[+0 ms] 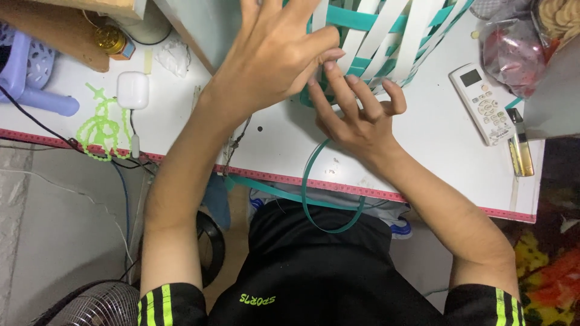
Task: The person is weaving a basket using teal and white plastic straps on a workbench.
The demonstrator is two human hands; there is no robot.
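Observation:
A woven basket [386, 42] of white and teal plastic strips lies on the white table [272, 145] at the top centre. My left hand [275, 51] presses on its near left side, fingers pinching a strip. My right hand [356, 111] sits just below the basket's edge with fingers spread, fingertips touching the weave and a teal strip. A loose teal strip [314, 193] loops from under my right hand, over the table's front edge and down to my lap.
A white remote control [483, 102] and a lighter [521, 145] lie at the right, near a red plastic bag [513, 51]. A white earbud case [133, 89], green beads [103, 127], cables and a purple stool [33, 72] are at the left. A fan [96, 305] stands on the floor.

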